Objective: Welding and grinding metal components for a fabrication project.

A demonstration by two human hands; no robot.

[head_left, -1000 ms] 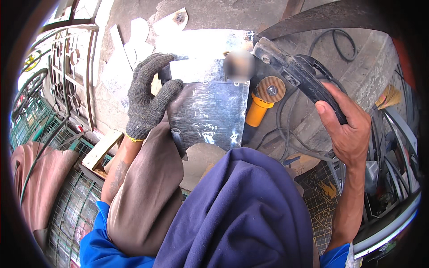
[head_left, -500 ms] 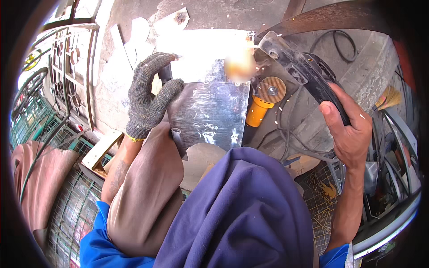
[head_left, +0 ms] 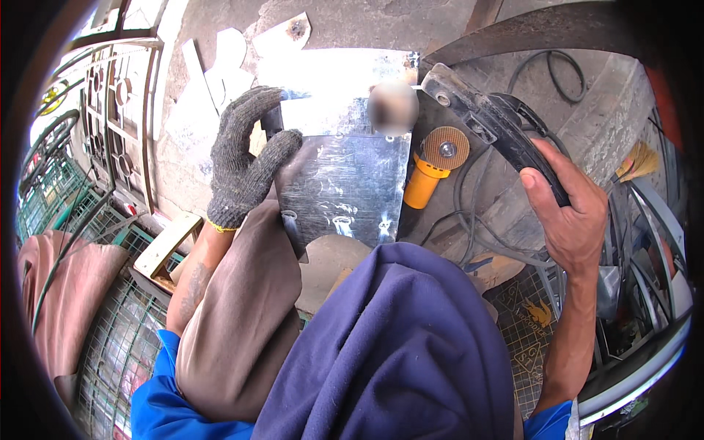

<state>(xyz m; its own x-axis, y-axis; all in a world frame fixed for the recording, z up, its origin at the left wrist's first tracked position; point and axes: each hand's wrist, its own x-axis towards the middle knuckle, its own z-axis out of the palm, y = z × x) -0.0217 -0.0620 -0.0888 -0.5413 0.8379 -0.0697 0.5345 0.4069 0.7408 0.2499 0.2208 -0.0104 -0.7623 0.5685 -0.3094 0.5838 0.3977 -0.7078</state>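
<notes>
The shiny metal sheet point(head_left: 334, 180) is just left of the yellow angle grinder point(head_left: 425, 185). It looks stiff, slick and maybe hot, so its left edge seems best to hold. The gloved left hand point(head_left: 249, 158) grips there; the bare right hand point(head_left: 576, 209) grips a black welding holder point(head_left: 506, 143).

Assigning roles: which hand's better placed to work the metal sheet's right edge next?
Right, likely: right hand holds black tool near that edge; gloved left hand is at the metal sheet's left side.

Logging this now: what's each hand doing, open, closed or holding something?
Left hand: gloved, half-curled at the left edge of the metal sheet; grip cannot be told.
Right hand: closed around the black electrode holder.
</notes>
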